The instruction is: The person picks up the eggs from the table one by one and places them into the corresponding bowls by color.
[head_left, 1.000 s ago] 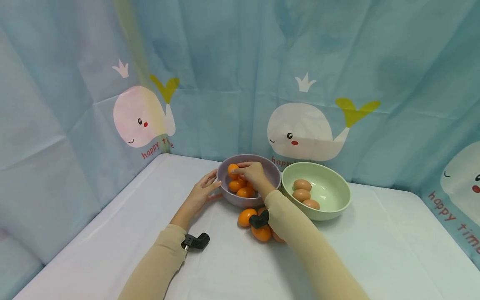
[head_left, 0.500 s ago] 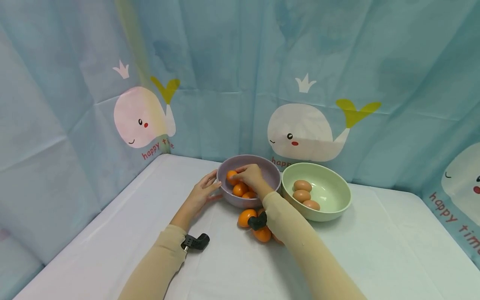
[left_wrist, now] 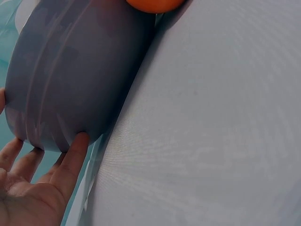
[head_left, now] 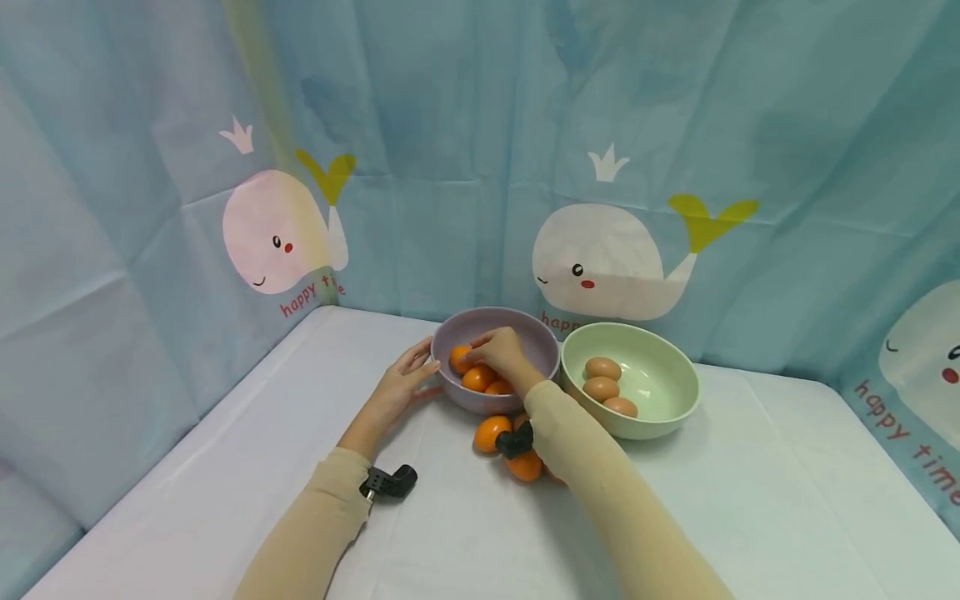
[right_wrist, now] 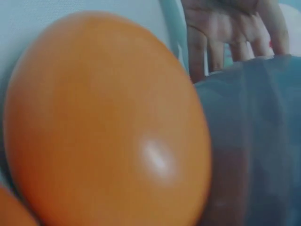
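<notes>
On the desk, steadies purple bowl with left hand, fingers laid against its wall; with right hand, pinches orange fruit inside. Could tip bowl by pressing unevenly, or roll loose fruit by brushing with black wrist camera.

Round orange fruit pinched in right fingers inside purple bowl, beside more orange fruits.

Both long sleeves are plain beige, the left one gathered in small creases at its end; the left hand and right hand are bare. The left wrist camera is black and round-ended, with a small silvery pin; the right wrist camera is black too.
</notes>
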Demonstrator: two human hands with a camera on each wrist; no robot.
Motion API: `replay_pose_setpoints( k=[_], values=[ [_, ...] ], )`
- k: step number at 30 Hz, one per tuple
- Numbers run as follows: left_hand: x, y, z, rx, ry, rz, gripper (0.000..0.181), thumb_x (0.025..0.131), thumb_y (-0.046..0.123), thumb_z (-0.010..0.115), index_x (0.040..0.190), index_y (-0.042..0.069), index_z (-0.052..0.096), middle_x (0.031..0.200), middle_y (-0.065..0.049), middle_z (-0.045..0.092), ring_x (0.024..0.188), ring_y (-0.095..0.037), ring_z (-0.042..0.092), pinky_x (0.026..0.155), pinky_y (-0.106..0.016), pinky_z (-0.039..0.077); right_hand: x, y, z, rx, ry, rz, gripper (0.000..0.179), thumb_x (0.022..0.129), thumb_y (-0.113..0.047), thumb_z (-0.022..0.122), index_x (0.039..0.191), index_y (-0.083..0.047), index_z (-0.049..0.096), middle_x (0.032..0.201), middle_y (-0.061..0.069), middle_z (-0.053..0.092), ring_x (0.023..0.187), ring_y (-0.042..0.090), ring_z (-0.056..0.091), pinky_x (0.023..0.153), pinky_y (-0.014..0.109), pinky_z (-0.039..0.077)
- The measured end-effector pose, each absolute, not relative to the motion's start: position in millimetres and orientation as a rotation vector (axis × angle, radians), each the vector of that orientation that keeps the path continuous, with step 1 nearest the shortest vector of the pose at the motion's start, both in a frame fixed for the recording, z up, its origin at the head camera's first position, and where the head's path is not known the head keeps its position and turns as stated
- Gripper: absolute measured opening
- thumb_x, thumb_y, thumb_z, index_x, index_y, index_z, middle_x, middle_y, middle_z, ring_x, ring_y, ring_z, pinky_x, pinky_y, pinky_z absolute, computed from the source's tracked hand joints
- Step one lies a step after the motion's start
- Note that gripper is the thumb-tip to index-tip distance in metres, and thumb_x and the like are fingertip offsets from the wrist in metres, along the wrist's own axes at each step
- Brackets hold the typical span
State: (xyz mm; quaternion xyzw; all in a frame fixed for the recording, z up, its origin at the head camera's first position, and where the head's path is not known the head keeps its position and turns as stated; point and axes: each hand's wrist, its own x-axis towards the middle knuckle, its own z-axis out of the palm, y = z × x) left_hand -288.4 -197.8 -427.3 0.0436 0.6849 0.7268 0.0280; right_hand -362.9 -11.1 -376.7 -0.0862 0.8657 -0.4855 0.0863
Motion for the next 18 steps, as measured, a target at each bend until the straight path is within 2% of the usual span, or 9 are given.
replay_pose_setpoints(
  k=[4, 8, 13, 18],
  values=[
    [-289, -198, -426, 0.131, 2.113, 2.244, 0.064, 0.103, 0.022, 0.054, 0.159, 0.017, 0.024, 0.168, -0.005, 0.016, 0.151, -0.03, 0.029, 0.109, -0.052, 0.047, -357, -1, -360, -0.253, 2.496, -1.505, 0.035, 0.084, -0.016, 0.079, 0.117, -0.004, 0.073, 0.118, 0.012, 0.072, 0.099, 0.026, 0.07, 0.095, 0.033, 0.059],
    [-290, -197, -425, 0.137, 2.105, 2.262, 0.066, 0.102, 0.022, 0.056, 0.159, 0.017, 0.024, 0.168, -0.005, 0.016, 0.152, -0.029, 0.027, 0.109, -0.052, 0.047, -346, 16, -345, -0.31, 2.516, -1.491, 0.038, 0.086, -0.02, 0.078, 0.122, -0.009, 0.072, 0.121, 0.007, 0.072, 0.11, 0.023, 0.066, 0.101, 0.036, 0.056],
    [-292, -198, -426, 0.146, 2.119, 2.262, 0.067, 0.102, 0.022, 0.056, 0.159, 0.015, 0.023, 0.168, -0.006, 0.015, 0.152, -0.029, 0.025, 0.108, -0.052, 0.047, -324, 42, -332, -0.364, 2.506, -1.507, 0.037, 0.084, -0.024, 0.08, 0.119, -0.013, 0.074, 0.116, 0.003, 0.075, 0.111, 0.017, 0.065, 0.098, 0.033, 0.056],
    [-292, -199, -428, 0.144, 2.125, 2.248, 0.065, 0.103, 0.02, 0.054, 0.159, 0.014, 0.022, 0.168, -0.008, 0.015, 0.151, -0.033, 0.027, 0.109, -0.054, 0.046, -295, 66, -327, -0.421, 2.386, -1.569, 0.036, 0.084, -0.021, 0.081, 0.117, -0.01, 0.073, 0.114, 0.007, 0.075, 0.104, 0.022, 0.071, 0.096, 0.036, 0.058]
  ],
)
